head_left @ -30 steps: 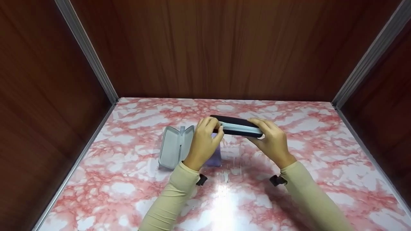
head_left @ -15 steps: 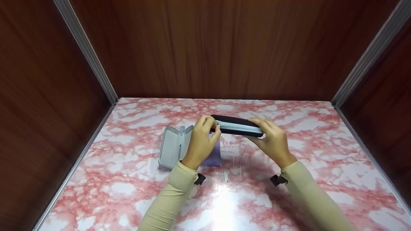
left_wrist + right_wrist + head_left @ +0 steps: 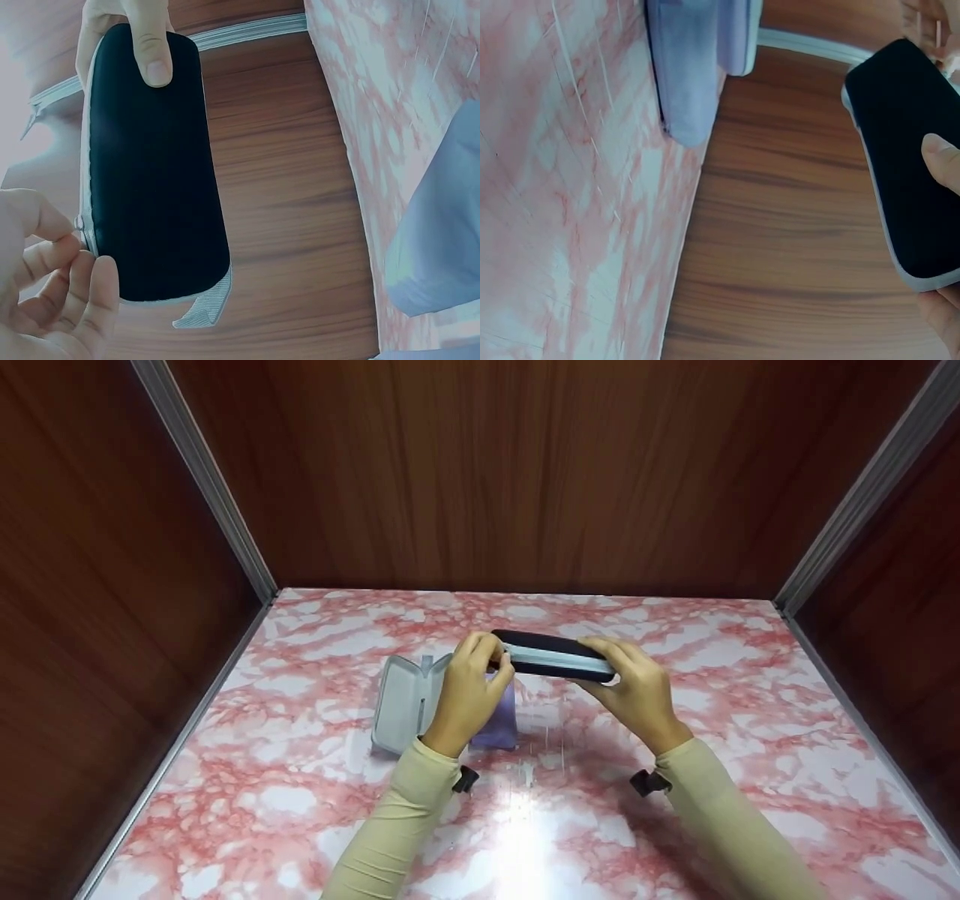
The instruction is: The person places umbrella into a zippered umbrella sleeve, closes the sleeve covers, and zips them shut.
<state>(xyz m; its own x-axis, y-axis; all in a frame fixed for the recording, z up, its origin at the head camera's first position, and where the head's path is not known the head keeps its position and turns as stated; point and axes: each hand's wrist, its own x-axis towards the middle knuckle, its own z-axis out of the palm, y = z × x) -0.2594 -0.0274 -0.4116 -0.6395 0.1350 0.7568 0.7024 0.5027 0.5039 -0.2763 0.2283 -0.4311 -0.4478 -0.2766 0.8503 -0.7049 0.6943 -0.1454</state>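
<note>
A black zip case point(image 3: 544, 642) with a pale zipper strip point(image 3: 564, 658) is held above the table, tilted slightly down to the right. My right hand point(image 3: 639, 690) grips its right end, thumb on the near face and fingers over the top. At the left end, my left hand point(image 3: 471, 690) pinches the zipper's pull point(image 3: 81, 223) between thumb and finger, as the left wrist view shows. The zipper looks closed along the part that shows. From the case's lower end in that view hangs a pale ribbed tab point(image 3: 206, 304).
Behind my left forearm an unfolded light grey case point(image 3: 397, 709) stands on the pink marbled table point(image 3: 300, 825). A purple case point(image 3: 501, 721) sits beside it, partly hidden by my left hand. Dark wood panels point(image 3: 510, 472) enclose the back and sides.
My left hand has slid a little to the left along the zipper, toward the left end of the black zip case. My right hand has kept its place.
</note>
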